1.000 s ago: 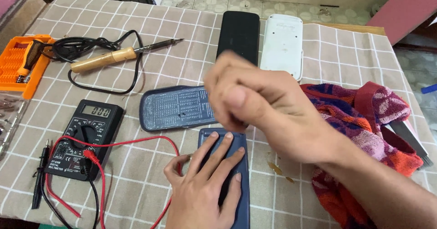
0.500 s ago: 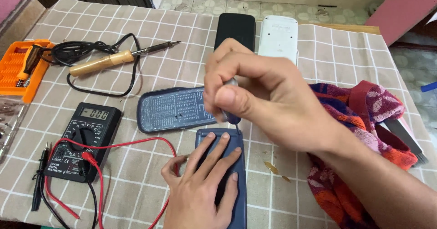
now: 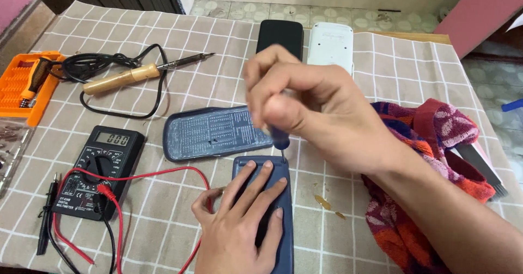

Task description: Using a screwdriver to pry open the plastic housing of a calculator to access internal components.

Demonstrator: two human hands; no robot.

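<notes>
My left hand lies flat, fingers spread, on a dark blue slab-shaped device lying on the checked cloth. My right hand is closed around a small blue-handled screwdriver, held upright with its thin tip touching the device's top right corner. Just beyond the device lies a separate blue cover, inner side up.
A black multimeter with red and black leads sits at left. A wooden-handled soldering iron and an orange tool case are at far left. Black and white devices lie at the back, a colourful towel on the right.
My right hand has drawn in and settled above the device's top corner, bringing the screwdriver tip down onto it. The left hand has stayed pressed on the device.
</notes>
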